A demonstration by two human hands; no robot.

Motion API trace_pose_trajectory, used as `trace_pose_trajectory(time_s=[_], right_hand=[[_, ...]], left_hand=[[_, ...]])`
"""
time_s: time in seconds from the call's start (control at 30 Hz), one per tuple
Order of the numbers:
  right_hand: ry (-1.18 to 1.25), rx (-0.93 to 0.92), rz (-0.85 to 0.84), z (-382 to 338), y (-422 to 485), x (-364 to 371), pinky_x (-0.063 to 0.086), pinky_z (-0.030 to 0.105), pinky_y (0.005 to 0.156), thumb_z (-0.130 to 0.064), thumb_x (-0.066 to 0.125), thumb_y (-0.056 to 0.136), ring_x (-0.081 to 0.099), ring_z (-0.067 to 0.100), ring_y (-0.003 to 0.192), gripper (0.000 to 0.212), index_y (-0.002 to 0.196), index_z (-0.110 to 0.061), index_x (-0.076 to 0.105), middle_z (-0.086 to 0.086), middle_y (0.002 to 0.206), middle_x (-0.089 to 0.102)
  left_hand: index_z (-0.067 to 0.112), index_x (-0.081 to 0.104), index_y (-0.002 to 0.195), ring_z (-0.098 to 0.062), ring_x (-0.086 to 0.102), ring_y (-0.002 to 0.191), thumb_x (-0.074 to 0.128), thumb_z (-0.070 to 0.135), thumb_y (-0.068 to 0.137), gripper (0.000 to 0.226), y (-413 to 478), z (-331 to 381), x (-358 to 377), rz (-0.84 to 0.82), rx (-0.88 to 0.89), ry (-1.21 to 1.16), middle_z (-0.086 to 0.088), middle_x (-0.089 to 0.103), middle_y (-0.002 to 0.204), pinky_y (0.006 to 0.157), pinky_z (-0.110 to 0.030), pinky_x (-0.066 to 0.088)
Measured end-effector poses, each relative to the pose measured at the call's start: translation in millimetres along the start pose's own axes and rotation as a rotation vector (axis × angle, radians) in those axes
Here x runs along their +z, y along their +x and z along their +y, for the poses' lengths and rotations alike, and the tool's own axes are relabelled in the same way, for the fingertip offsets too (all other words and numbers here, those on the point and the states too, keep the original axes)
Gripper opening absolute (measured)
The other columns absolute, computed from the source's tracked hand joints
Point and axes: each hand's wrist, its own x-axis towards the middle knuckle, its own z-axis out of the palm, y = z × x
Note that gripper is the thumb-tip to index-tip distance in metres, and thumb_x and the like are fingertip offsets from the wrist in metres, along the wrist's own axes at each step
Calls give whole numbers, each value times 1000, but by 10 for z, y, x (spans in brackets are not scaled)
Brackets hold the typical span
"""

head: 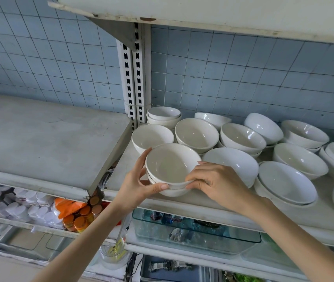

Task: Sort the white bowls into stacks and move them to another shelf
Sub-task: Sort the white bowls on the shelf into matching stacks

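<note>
— What do the hands have?

— Both hold one short stack of white bowls (168, 165) at the front edge of the right-hand shelf (121, 176). The left hand (135, 186) cups the left wall, fingers running up to the rim and thumb curled across the near side. The right hand (221, 184) curls over the right rim, thumb tip pressed to the near side.

— Which way does the stack point?

— Mouths up, tipped slightly toward the camera. The bowls are round, so the only axis is the stacking one, close to upright. I cannot tell whether the bottom bowl touches the shelf.

— How does it look?

— Glossy off-white, plain inside, with thin dark gaps between the nested rims. At least two bowls; the exact count is unclear.

— And behind it?

— A single bowl (151, 137) just behind on the left, a wider bowl (235, 161) touching the right hand's knuckles, then more bowls spread rightward, one domed bowl (263, 127) lying tilted. A smaller stack (164, 115) stands at the back by the slotted post (133, 78). The left shelf (50, 135) sits higher, against the blue tiled wall (243, 68).
</note>
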Motion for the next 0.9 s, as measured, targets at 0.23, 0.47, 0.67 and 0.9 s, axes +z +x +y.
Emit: trace_pose_trajectory(time_s=[0.23,0.47,0.67,0.9], right_hand=[[380,198,25,40,103,-290,47,20,86,-39,67,73,64,2,89,24,87,-22,75,-14,89,71],[246,334,63,455,300,-456,42,13,83,-18,68,85,61,0,92,13,97,-21,71,-16,96,67],[105,415,-69,629,482,-393,42,9,73,-27,71,83,59,-2,74,27,109,-22,68,-12,108,67],[-31,529,-213,613,619,-313,47,33,88,-46,63,82,60,8,99,12,89,-37,68,-21,97,67]], left_hand=[[38,33,138,-4,50,123,85,63,44,110,-20,37,16,-6,-19,-31,23,57,123,83,-20,52],[36,35,138,-4,52,120,86,53,49,104,-24,54,19,-28,5,-22,19,57,124,80,-14,50],[42,38,131,-1,53,117,85,60,46,99,-20,81,23,-27,11,-25,25,58,119,79,-11,49],[37,40,132,-2,54,116,82,41,54,89,-22,71,28,-17,40,-2,23,60,119,78,-10,48]])
